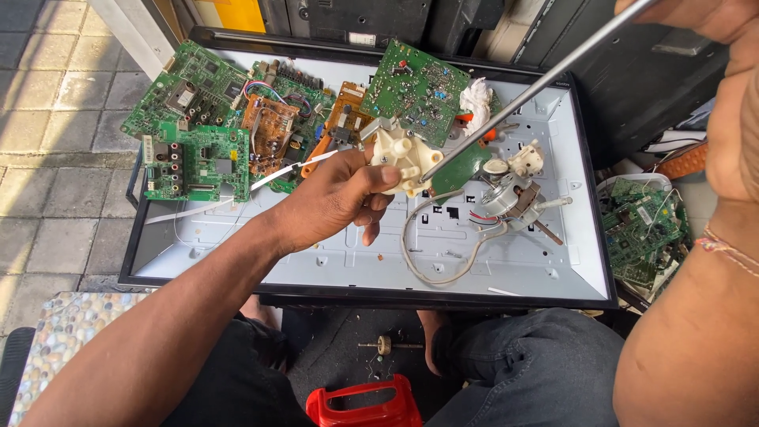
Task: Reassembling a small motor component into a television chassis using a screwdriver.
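My left hand (340, 198) grips a cream plastic valve-like part (405, 155) and holds it above an opened flat-screen back panel (356, 261). A long metal screwdriver shaft (538, 75) runs down from the top right, and its tip touches the cream part's right side. My right hand (696, 14) is at the top right corner, mostly out of frame, closed around the screwdriver's upper end. My right forearm fills the right edge.
Several green and orange circuit boards (198, 158) lie across the panel's far left. A small motor with wires (510, 194) and a grey cable (427, 269) rest on the panel. A bin of boards (644, 229) stands right. A red plastic piece (364, 403) sits between my legs.
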